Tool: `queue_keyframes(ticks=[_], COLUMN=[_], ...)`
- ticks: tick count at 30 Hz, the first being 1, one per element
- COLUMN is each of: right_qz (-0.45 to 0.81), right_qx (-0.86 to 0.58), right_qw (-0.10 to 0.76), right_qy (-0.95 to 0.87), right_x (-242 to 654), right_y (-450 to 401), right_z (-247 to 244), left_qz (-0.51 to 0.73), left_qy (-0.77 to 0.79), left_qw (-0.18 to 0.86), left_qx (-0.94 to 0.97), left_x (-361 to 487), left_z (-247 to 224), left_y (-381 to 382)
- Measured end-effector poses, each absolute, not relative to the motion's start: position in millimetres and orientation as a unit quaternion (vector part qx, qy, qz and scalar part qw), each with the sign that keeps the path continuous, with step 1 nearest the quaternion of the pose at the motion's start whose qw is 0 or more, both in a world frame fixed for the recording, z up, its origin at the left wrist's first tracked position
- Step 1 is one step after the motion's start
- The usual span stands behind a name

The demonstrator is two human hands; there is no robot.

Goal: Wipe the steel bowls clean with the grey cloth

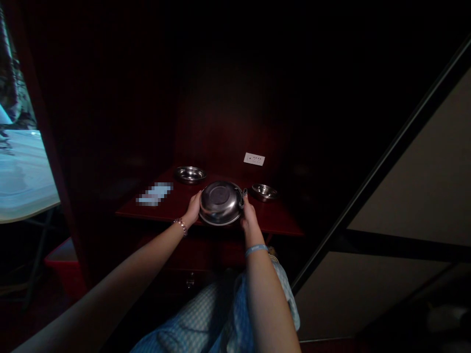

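above the shelf, both hands [250, 214] grip an upturned bowl [221, 202].

I am viewing a beaded bracelet [180, 226] on the left wrist [186, 221], a light-blue band [256, 249] bearing lettering on the right wrist [254, 237], and blue-and-white checked clothing [187, 314].

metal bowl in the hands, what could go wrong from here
The shiny metal bowl might slip if the left hand or right hand loosens, and could fall past the shelf's front edge. Swinging it right could knock the smaller bowl beside the right hand.
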State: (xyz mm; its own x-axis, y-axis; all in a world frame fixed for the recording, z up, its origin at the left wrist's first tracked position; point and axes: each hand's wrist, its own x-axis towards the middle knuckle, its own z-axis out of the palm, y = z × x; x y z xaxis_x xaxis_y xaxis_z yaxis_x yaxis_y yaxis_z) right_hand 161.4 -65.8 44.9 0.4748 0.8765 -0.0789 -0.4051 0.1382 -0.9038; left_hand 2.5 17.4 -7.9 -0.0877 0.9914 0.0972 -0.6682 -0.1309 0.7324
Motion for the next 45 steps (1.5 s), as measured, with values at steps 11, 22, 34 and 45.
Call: queue_keyframes(ticks=[11, 22, 34, 45], right_qz=[0.452, 0.473, 0.395, 0.487], right_qx=[-0.442, -0.491, -0.408, -0.389], right_qw=[0.717, 0.669, 0.785, 0.753], right_qy=[-0.296, -0.296, -0.247, -0.21], right_x=[136, 97, 119, 154], right_y=[-62, -78, -72, -63], right_z=[25, 13, 36, 41], left_qz=[0.728, 0.729, 0.703, 0.644], left_qy=[0.301, 0.349, 0.292, 0.249], left_qw=[0.587, 0.572, 0.57, 0.634], left_qx=[0.187, 0.138, 0.31, 0.348], left_x=[0, -1, 5, -2], left_z=[-9, -14, -15, -10], left_y=[23, 33, 27, 18])
